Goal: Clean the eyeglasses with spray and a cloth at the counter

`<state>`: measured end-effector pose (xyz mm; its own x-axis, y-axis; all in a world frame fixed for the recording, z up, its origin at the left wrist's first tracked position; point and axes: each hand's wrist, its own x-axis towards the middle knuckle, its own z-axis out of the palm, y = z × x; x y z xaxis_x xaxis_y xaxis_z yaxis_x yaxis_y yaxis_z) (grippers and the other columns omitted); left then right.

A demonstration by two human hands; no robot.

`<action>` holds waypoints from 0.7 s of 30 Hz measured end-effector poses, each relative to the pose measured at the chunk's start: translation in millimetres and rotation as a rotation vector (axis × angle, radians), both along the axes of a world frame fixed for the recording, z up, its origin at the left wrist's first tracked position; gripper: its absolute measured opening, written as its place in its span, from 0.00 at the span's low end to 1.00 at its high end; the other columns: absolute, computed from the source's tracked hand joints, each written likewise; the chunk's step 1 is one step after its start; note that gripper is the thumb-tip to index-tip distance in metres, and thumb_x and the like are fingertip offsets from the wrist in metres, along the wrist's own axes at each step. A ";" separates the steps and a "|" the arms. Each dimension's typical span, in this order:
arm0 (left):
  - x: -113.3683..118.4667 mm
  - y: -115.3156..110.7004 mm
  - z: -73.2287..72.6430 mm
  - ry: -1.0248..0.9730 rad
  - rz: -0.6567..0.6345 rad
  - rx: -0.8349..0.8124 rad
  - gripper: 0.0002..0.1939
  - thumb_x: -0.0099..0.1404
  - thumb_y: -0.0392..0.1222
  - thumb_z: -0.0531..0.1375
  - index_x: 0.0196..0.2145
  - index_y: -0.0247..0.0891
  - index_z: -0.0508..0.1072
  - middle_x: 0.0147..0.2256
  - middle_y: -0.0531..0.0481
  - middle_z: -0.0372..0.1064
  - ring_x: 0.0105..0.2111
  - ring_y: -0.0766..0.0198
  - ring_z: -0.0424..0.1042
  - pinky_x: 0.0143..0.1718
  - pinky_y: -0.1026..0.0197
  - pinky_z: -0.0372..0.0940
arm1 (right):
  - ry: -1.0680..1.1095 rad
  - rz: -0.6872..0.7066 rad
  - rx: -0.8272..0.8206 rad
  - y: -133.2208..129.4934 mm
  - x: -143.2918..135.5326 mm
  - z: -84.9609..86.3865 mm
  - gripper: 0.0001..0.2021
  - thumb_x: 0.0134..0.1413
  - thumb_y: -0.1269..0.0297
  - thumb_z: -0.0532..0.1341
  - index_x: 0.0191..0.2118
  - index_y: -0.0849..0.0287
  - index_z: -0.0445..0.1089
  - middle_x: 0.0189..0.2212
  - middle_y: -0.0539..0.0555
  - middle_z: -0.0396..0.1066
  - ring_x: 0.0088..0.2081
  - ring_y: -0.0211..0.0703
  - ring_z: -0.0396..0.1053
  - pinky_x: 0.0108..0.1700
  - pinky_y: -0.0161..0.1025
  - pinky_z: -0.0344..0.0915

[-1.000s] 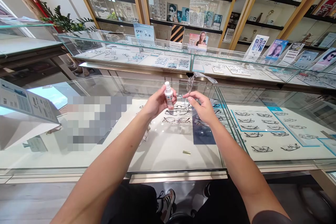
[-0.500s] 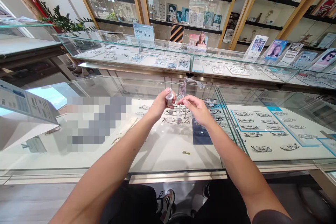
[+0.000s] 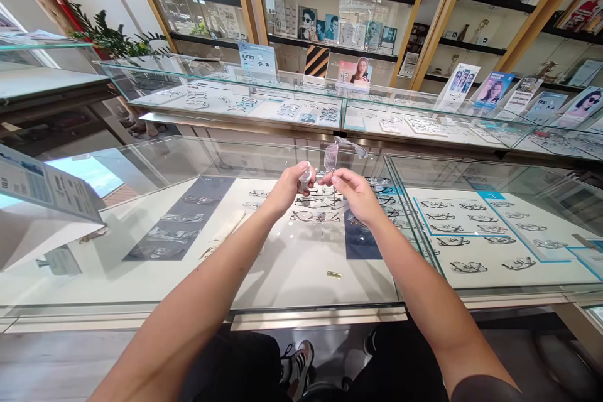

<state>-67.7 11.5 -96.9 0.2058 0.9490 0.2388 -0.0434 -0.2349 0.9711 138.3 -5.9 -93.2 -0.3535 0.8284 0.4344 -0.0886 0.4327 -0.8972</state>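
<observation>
In front of me, over the glass counter (image 3: pixel 292 292), my left hand (image 3: pixel 284 191) is wrapped around a small white spray bottle (image 3: pixel 305 179). The bottle leans toward the right, its nozzle near the thumb. Just beside it, my right hand (image 3: pixel 357 196) pinches a pair of eyeglasses (image 3: pixel 331 157) between thumb and fingers. The glasses are held on edge, one lens upward, and the bottle is a short way left of them. Part of the frame is hidden behind my fingers.
Under the glass lie rows of eyeglasses (image 3: pixel 311 217), a dark mat (image 3: pixel 362 242) and a small gold plate (image 3: pixel 334 274). A leaning sign (image 3: pixel 42 185) stands on the left. Another glass showcase (image 3: pixel 235 91) runs across behind, with shelves beyond it.
The spray bottle has tipped a little to the right toward the glasses. The eyeglasses have turned slightly and shifted a little to the right. Both hands keep their hold.
</observation>
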 end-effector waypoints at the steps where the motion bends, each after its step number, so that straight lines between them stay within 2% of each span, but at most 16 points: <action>1: -0.1 -1.0 1.4 0.033 -0.010 0.016 0.28 0.67 0.68 0.57 0.26 0.40 0.71 0.27 0.48 0.64 0.28 0.60 0.63 0.28 0.60 0.62 | 0.020 -0.008 -0.006 0.6 1.1 0.9 0.18 0.66 0.42 0.66 0.39 0.52 0.77 0.43 0.53 0.83 0.49 0.49 0.77 0.59 0.47 0.69; 6: 1.4 -4.2 3.1 0.234 -0.035 0.082 0.25 0.67 0.64 0.57 0.25 0.40 0.69 0.28 0.48 0.63 0.28 0.61 0.60 0.29 0.59 0.59 | 0.062 -0.074 -0.023 4.7 5.9 1.9 0.16 0.68 0.45 0.64 0.42 0.52 0.78 0.45 0.53 0.83 0.49 0.48 0.76 0.59 0.47 0.70; 10: 3.1 -4.7 -1.5 0.301 -0.042 0.125 0.22 0.68 0.60 0.56 0.25 0.40 0.68 0.28 0.49 0.62 0.28 0.60 0.59 0.29 0.58 0.57 | 0.078 -0.099 -0.054 8.3 7.3 -1.5 0.15 0.69 0.45 0.63 0.43 0.51 0.77 0.48 0.54 0.83 0.51 0.49 0.76 0.58 0.47 0.71; 14: -1.1 -2.1 -0.8 0.260 0.001 0.137 0.26 0.68 0.66 0.56 0.27 0.40 0.69 0.29 0.49 0.64 0.30 0.59 0.62 0.32 0.58 0.61 | 0.073 -0.099 -0.060 10.7 8.8 -3.5 0.15 0.70 0.45 0.62 0.44 0.51 0.76 0.49 0.54 0.83 0.54 0.50 0.76 0.57 0.47 0.72; 17: -14.6 10.1 -1.2 0.155 0.138 0.110 0.29 0.65 0.72 0.58 0.32 0.41 0.70 0.33 0.48 0.66 0.33 0.58 0.67 0.37 0.56 0.68 | 0.076 -0.103 -0.064 12.1 10.8 -3.6 0.15 0.70 0.45 0.61 0.44 0.50 0.76 0.49 0.54 0.83 0.54 0.50 0.77 0.56 0.47 0.72; 19: -29.3 23.7 -5.0 0.118 0.302 0.101 0.26 0.65 0.69 0.61 0.35 0.41 0.70 0.35 0.48 0.67 0.36 0.56 0.69 0.42 0.54 0.69 | 0.079 -0.109 -0.065 12.9 12.2 -3.2 0.15 0.70 0.45 0.61 0.44 0.50 0.76 0.49 0.54 0.83 0.55 0.51 0.77 0.55 0.47 0.72; 21: -46.8 38.8 -11.5 0.178 0.491 0.107 0.19 0.67 0.61 0.61 0.38 0.42 0.70 0.36 0.48 0.69 0.38 0.56 0.69 0.46 0.53 0.67 | 0.089 -0.104 -0.070 13.5 13.4 -2.4 0.15 0.70 0.45 0.61 0.44 0.50 0.75 0.48 0.54 0.83 0.55 0.51 0.77 0.55 0.47 0.72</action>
